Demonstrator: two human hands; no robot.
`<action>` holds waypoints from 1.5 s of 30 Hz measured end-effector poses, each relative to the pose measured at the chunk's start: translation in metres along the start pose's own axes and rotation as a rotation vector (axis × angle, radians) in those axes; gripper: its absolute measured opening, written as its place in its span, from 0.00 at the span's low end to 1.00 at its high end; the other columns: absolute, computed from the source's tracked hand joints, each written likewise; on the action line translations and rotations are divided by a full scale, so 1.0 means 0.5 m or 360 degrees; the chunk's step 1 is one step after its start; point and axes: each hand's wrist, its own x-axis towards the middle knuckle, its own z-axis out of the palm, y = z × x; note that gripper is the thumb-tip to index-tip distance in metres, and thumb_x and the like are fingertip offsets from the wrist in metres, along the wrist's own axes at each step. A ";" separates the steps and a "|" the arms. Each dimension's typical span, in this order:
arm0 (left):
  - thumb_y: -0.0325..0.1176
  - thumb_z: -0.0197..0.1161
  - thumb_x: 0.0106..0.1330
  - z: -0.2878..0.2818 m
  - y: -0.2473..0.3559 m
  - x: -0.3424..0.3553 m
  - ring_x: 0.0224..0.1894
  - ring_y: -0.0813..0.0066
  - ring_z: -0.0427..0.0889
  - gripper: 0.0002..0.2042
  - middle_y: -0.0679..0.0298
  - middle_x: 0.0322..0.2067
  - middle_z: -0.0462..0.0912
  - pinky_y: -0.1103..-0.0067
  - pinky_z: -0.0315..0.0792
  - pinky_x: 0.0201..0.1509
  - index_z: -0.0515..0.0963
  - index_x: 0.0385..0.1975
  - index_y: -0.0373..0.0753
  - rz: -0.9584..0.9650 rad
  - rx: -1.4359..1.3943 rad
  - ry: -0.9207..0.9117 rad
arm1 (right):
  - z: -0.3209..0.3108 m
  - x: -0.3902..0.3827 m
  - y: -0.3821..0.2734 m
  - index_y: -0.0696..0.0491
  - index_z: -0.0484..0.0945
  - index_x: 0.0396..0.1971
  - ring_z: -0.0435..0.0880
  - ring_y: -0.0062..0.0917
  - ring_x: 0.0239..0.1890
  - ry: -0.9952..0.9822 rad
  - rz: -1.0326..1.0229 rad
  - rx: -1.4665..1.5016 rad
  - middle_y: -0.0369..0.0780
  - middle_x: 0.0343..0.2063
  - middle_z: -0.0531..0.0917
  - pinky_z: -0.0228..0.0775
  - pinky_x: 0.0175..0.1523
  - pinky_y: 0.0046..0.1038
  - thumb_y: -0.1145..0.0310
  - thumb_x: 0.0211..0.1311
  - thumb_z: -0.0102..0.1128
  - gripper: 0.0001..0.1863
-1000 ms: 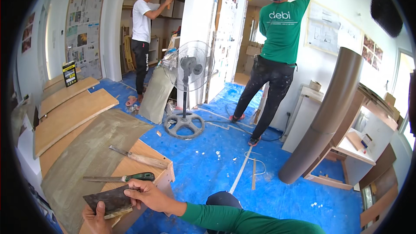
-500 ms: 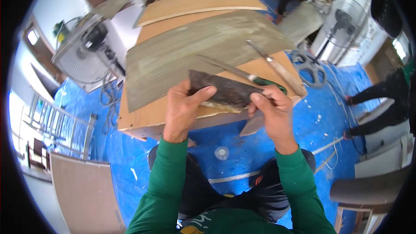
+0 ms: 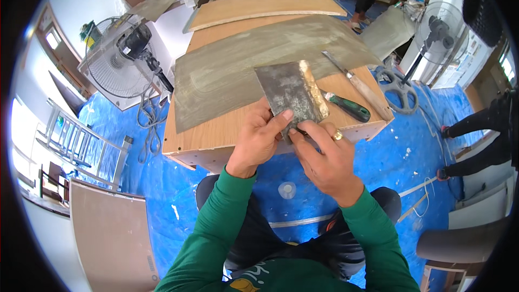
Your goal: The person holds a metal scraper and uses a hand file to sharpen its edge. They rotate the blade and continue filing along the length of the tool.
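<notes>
My left hand (image 3: 258,138) and right hand (image 3: 324,157) both squeeze the flat scraper (image 3: 292,91), and grey paste (image 3: 259,62) covers only part of the worktop (image 3: 211,138).

putty blade: a wide, flat metal scraper blade (image 3: 291,91), roughly rectangular, grey and smeared with dried filler
edge: its right long edge carries a ridge of pale yellowish putty
pose: held up flat-face toward the camera, tilted slightly left, near end lowest
grip: pinched at its near end between the left hand (image 3: 259,139) and the right hand (image 3: 323,158)
place: above the near edge of the wooden panel, centre of the scene
</notes>
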 end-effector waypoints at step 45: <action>0.25 0.68 0.73 0.051 0.038 -0.027 0.33 0.73 0.82 0.11 0.52 0.32 0.89 0.69 0.79 0.43 0.86 0.51 0.31 -0.0229 0.1158 -0.0450 | -0.029 0.007 0.069 0.61 0.86 0.42 0.76 0.12 0.32 0.0214 0.1345 0.1067 0.31 0.29 0.83 0.70 0.38 0.22 0.65 0.80 0.71 0.13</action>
